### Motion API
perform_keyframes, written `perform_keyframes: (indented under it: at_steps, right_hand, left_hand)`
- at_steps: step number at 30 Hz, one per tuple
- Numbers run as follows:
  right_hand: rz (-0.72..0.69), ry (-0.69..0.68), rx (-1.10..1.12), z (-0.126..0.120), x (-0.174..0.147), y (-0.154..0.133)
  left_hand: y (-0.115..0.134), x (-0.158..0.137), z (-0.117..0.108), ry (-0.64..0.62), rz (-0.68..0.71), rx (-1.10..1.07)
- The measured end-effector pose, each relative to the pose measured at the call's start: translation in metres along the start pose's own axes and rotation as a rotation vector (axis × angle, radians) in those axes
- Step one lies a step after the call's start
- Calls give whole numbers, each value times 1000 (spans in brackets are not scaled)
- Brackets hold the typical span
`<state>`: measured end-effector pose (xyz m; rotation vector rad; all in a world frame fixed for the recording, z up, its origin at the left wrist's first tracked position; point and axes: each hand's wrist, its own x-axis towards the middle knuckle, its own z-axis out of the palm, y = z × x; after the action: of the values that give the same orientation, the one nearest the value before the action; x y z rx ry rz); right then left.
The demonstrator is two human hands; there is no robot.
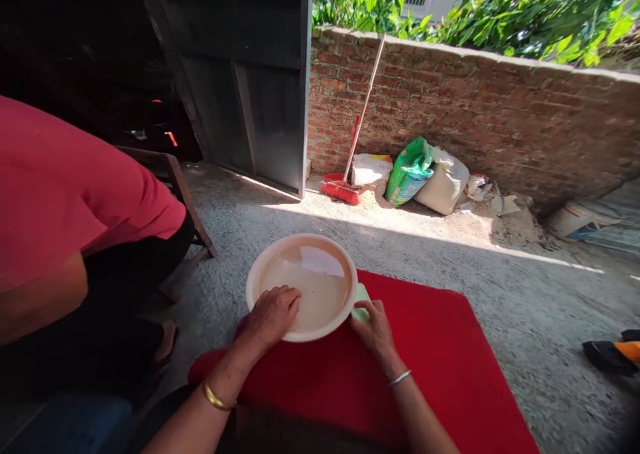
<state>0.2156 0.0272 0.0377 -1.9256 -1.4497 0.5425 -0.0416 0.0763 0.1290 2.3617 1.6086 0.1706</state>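
Observation:
A pale beige basin (254, 267) holding water stands at the far left of a red cloth (425, 334) spread over a low surface. My left hand (274, 314) reaches over the basin's near left rim, its fingers curled together above or in the water; whatever they may hold is hidden. Beside the basin's right side, my right hand (375, 331) has its thumb and fingers around the edge of a light green plastic dish (362, 295). The dish is partly covered by the hand, so its contents do not show.
A person in a red shirt (100, 181) sits close on the left by a wooden chair (175, 174). Beyond are a dark metal door (250, 107), a broom (345, 191), a green sack (410, 171) and a white sack (444, 181) along a brick wall (475, 114). A shoe (607, 357) shows at right.

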Motion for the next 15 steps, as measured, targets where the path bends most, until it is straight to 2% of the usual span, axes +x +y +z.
perform_keyframes:
  at_steps: [2,4,5,7,9,10,12,15]
  right_hand:
    - [22,48,10,-34,-6,24]
    - [117,192,-61,-83,-15,64]
    - [197,267,-127,-109,-20,87]
    - [455,375,-257,-155,-32,126]
    - [654,437,-319,-180,-39,150]
    - [698,439,-329,-182,-40,153]
    - [677,396,-318,-165,-36,141]
    - [508,341,-265,-98,-25,86]
  left_hand:
    - [0,1,1,3,5,-2]
    - [-1,1,2,15,17,-12]
    - [-2,2,3,21,21,-20]
    - [-3,3,5,28,30,-37]
    - [-3,3,5,30,34,-49]
    - [-3,4,5,32,34,-53]
    - [-3,4,5,42,29,-57]
    - [-2,3,3,71,19,-59]
